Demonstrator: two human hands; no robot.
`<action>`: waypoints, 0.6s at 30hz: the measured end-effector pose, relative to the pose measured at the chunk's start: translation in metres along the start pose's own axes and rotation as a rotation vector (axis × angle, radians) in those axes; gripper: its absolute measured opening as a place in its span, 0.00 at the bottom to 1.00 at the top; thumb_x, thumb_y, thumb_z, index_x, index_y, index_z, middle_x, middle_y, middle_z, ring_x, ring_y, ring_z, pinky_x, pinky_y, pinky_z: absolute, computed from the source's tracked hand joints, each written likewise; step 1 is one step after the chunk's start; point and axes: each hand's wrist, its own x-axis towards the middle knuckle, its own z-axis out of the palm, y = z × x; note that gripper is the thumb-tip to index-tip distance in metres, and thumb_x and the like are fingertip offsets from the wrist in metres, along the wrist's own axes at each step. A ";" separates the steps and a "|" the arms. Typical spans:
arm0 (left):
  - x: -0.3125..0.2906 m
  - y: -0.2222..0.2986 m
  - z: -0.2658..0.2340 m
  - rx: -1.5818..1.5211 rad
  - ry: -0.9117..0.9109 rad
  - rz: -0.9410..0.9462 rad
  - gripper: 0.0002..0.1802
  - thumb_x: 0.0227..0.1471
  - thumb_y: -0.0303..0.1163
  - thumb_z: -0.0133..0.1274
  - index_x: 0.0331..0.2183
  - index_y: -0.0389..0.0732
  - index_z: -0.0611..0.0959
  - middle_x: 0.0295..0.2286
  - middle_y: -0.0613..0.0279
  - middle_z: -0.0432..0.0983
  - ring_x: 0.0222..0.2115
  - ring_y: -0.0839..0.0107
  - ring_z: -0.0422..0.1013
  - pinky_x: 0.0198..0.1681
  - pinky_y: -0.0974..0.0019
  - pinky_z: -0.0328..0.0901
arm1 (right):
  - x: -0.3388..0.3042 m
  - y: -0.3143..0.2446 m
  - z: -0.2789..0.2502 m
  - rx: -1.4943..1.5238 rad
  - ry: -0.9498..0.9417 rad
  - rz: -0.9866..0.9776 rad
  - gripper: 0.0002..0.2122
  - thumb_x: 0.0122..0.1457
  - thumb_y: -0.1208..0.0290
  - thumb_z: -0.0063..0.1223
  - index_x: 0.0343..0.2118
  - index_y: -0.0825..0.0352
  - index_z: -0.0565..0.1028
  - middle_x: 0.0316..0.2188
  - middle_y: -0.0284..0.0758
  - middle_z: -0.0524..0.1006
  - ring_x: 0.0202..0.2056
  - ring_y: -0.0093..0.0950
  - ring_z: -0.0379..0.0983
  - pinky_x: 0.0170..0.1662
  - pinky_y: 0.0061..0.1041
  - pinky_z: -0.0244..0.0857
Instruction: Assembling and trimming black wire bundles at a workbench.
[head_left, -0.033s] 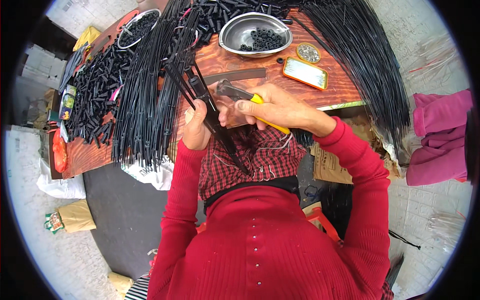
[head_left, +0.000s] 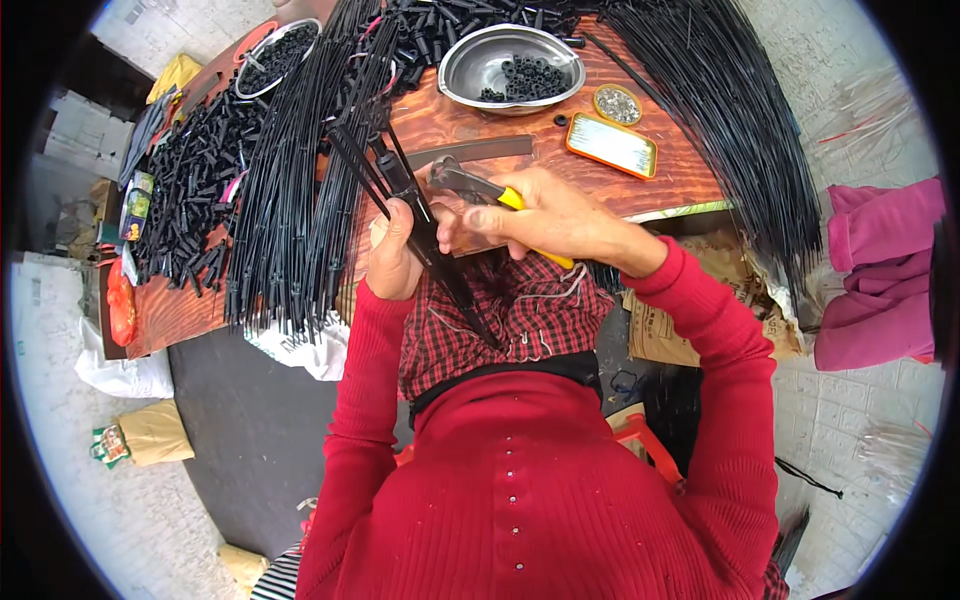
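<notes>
My left hand is closed around a black umbrella frame, a tube with thin ribs along it, which slants from the table edge down to my lap. In my right hand is a pair of pincers with yellow handles. Its metal head lies just right of the frame's upper part, close to my left fingertips. Whether the jaws touch the frame I cannot tell. Under the frame, red-and-black checked cloth covers my lap.
Long black ribs lie in bundles at the table's left and right. Small black parts are heaped at left. A metal bowl holds black rings. Nearby are a round tin of small metal pieces and an orange-rimmed tray.
My right hand and the pincers have shifted very slightly left. The left hand and the umbrella frame look the same.
</notes>
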 end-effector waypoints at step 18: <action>-0.012 0.004 0.005 0.279 0.012 0.075 0.38 0.59 0.49 0.52 0.60 0.36 0.59 0.49 0.53 0.68 0.43 0.66 0.70 0.45 0.64 0.67 | 0.021 0.033 0.043 0.056 0.283 0.007 0.07 0.57 0.73 0.59 0.35 0.71 0.78 0.21 0.28 0.74 0.21 0.15 0.69 0.23 0.16 0.63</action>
